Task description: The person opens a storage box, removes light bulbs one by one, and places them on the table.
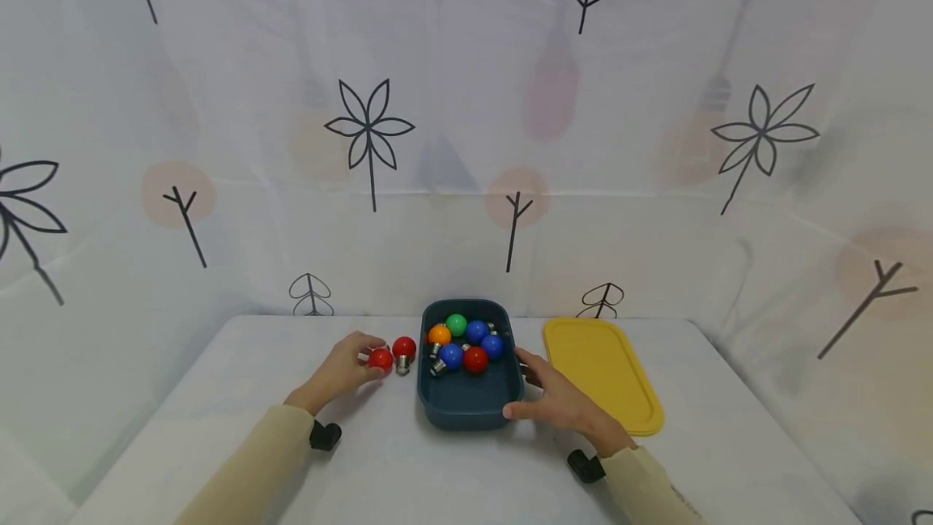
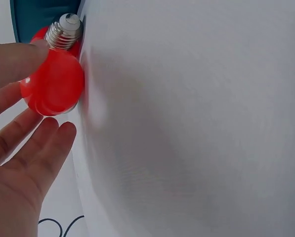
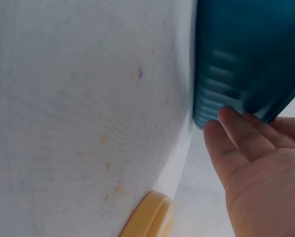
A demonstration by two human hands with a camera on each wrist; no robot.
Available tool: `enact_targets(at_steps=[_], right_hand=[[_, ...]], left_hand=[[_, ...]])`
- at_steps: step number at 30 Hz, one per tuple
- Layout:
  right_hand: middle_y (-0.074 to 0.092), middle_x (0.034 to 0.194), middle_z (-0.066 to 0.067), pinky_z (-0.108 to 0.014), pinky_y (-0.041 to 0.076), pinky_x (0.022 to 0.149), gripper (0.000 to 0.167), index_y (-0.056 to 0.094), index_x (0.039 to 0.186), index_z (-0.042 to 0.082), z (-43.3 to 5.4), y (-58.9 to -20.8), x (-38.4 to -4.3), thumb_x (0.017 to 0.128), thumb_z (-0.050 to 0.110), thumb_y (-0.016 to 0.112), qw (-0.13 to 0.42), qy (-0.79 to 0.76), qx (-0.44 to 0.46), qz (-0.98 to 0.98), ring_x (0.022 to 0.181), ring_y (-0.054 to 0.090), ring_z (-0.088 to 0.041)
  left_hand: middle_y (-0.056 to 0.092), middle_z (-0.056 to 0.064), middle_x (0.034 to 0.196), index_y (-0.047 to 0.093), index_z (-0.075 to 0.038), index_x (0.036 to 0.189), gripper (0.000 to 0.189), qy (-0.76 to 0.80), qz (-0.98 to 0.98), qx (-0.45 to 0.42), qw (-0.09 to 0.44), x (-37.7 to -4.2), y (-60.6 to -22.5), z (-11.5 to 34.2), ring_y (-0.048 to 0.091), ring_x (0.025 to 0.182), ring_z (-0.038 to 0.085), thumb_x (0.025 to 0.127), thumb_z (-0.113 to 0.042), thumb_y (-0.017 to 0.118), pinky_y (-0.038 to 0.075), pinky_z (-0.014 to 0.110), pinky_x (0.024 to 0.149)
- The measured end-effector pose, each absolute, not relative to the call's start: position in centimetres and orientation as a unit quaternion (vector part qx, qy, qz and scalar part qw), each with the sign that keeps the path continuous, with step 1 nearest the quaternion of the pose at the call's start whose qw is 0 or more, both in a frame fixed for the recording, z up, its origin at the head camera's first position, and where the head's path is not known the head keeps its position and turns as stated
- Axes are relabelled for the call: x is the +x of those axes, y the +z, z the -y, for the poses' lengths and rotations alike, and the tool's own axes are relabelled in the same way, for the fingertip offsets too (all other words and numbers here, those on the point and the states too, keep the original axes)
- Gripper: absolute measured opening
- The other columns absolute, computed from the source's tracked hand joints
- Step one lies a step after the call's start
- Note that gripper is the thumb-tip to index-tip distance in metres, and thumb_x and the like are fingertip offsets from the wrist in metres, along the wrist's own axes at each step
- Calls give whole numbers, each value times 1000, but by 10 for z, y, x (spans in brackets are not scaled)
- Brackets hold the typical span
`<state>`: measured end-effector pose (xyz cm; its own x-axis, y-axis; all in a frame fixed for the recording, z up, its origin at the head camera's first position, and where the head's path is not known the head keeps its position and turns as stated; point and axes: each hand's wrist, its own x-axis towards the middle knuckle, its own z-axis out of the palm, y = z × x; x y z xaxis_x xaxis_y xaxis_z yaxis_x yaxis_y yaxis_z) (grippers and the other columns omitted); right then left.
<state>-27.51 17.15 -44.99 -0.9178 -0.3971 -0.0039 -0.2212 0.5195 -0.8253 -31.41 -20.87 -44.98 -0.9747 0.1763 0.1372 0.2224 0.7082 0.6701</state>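
White worktop: your left fingers pinch the leftmost red bulb, dark-blue tray lying rightward past a second red bulb, your right fingers loosely spread against its right wall.

Head: set well back, facing forward and down over the table
Left wrist: close at the left hand, rolled sideways
Right wrist: close at the right hand, likewise rolled
All three: share the teal box
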Motion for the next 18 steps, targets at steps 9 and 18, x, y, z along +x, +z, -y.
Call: enact_targets(at_steps=[9, 18], right_hand=[[25, 155, -10, -55, 34, 105, 99, 22, 152, 16, -171, -451, -276, 76, 43, 79, 97, -458, -175, -866, 135, 35, -37], [25, 155, -10, -56, 33, 105, 100, 22, 152, 16, -171, -450, -275, 75, 42, 79, 99, -460, -178, -864, 135, 35, -37]], left_hand=[[55, 9, 122, 60, -9, 125, 50, -341, 931, -119, 48, -305, -442, 211, 52, 111, 28, 79, -15, 79, 50, 43, 91], [56, 8, 121, 62, -10, 122, 45, -334, 924, -169, 83, -299, -429, 202, 55, 108, 33, 81, -18, 78, 50, 45, 90]])
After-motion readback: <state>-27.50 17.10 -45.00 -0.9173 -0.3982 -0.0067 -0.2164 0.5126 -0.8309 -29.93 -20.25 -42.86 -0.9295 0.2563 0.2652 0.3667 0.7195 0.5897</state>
